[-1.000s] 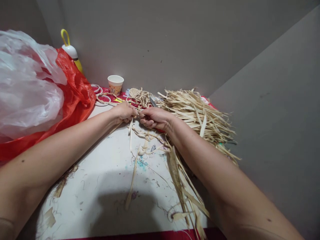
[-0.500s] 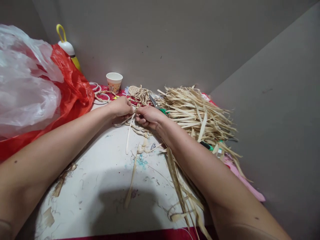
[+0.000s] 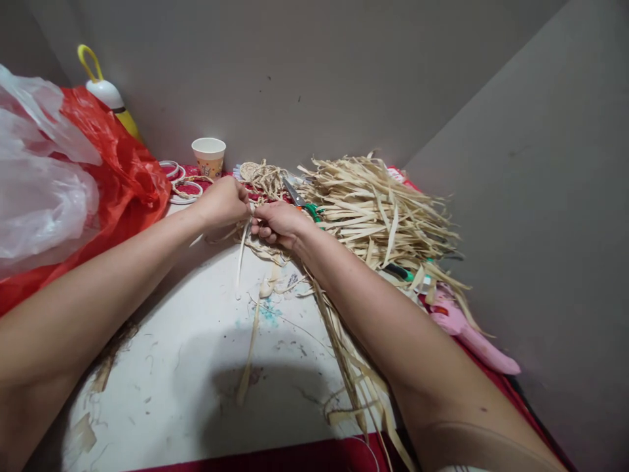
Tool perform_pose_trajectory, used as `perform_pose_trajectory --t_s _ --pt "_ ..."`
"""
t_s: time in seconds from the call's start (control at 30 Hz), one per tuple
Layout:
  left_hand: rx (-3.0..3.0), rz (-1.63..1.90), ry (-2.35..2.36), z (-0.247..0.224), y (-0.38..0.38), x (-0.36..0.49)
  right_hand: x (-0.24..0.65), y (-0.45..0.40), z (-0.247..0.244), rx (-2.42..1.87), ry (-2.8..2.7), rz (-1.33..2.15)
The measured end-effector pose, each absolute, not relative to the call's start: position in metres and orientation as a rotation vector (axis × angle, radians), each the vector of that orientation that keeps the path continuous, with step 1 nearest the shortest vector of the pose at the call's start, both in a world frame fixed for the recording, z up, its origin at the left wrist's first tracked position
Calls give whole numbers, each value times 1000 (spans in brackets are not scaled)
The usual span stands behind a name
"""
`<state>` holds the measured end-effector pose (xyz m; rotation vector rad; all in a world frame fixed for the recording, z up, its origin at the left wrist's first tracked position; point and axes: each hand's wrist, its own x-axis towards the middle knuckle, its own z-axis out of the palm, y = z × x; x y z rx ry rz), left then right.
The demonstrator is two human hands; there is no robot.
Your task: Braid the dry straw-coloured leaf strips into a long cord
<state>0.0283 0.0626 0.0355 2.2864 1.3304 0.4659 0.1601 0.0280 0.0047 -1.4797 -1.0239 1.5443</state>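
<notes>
Clock directions are taken from the middle of the white, stained tabletop [image 3: 171,354]. At ten o'clock lies a crumpled, translucent white plastic bag [image 3: 44,190], with a glossy red plastic bag [image 3: 122,164] against its right side. Behind them, toward eleven, leans a white-and-yellow bottle [image 3: 105,95] with a yellow loop on top. Thin white rings [image 3: 187,193] lie between eleven and twelve, near an upright, orange-patterned paper cup [image 3: 209,157]. At twelve, the left hand [image 3: 221,203] has its fingertips pinched on a narrow, pale, flat strip of dried plant fibre [image 3: 240,259], which hangs toward six o'clock from where the two hands meet. The right hand [image 3: 278,223], just beside it, pinches the same fibre work between thumb and curled fingers; the exact contact is hidden. Just past them, toward one, are a small, round, coiled straw-coloured disc [image 3: 253,172] with tangled cords, then green-handled metal scissors [image 3: 295,192], open side unclear. A thick heap of dry, tan fibre strips [image 3: 373,210] spreads at two o'clock. Long, loose tan strips [image 3: 344,354] trail toward four, beneath the right forearm, and a smooth pink object [image 3: 472,341] lies at three.
</notes>
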Motion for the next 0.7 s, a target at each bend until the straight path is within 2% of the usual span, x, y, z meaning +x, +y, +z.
perform_pose_trajectory --t_s 0.13,0.3,0.53,0.7 --pt "2269 504 1366 36 59 31 162 30 5 -1393 -981 1650" --pt "2519 474 1525 39 43 38 165 31 4 -1278 -862 1698" --pt "2815 222 1628 42 19 51 166 31 4 -1237 -797 1699" --pt "2790 185 1605 36 20 54 166 33 2 -1228 -748 1714"
